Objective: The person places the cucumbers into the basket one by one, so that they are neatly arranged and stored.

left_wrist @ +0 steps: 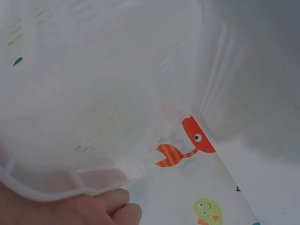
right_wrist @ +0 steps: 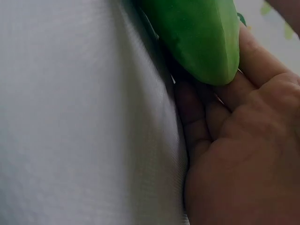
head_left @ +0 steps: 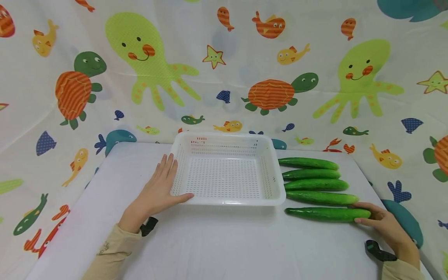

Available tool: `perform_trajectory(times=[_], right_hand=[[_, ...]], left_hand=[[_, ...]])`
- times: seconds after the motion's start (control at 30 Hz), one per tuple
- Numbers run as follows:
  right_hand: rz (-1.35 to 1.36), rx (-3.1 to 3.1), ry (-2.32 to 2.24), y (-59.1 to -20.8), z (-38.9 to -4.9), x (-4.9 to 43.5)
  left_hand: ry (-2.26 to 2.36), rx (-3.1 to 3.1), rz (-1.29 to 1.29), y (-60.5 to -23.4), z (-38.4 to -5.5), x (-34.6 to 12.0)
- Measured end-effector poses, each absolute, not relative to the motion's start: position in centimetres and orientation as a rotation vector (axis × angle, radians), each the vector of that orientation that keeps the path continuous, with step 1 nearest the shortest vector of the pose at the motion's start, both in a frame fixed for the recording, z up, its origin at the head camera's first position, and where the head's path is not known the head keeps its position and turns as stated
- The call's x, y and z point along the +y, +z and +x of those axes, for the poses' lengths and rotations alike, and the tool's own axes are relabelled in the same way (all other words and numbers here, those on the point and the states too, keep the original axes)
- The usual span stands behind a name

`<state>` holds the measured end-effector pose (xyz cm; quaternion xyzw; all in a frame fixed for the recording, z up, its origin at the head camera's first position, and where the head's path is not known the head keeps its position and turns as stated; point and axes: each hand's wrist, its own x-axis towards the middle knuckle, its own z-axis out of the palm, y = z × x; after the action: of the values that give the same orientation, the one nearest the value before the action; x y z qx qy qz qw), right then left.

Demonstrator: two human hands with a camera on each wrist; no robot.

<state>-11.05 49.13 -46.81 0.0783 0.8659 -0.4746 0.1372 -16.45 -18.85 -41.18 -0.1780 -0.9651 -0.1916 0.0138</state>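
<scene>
A white perforated plastic basket [head_left: 227,202] stands in the middle of the table. My left hand [head_left: 159,186] rests on its left front corner, fingers extended along the left side and thumb over the front rim. In the left wrist view, knuckles of the left hand [left_wrist: 101,208] show below the basket's curved rim [left_wrist: 42,193]. To the right of the basket, several green cucumbers [head_left: 316,184] lie side by side. My right hand [head_left: 386,223] holds the right end of the nearest cucumber [head_left: 325,214] between thumb and fingers. The right wrist view shows the cucumber's tip [right_wrist: 206,51] against the fingers.
A white cloth covers the table [head_left: 224,241]. Behind and around it hangs a curtain [head_left: 217,89] printed with sea animals. The far cucumbers' left ends lie close to the basket's right side. A black strap device [head_left: 379,251] sits on the right wrist.
</scene>
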Motion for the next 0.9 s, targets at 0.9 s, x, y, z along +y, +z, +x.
perform_trajectory(times=[0.9], right_hand=[[-0.214,1.951,-2.350,-47.7,-10.2,49.6]], left_hand=[[-0.602,-3.030,-0.543,-40.9,-16.4,-18.7]])
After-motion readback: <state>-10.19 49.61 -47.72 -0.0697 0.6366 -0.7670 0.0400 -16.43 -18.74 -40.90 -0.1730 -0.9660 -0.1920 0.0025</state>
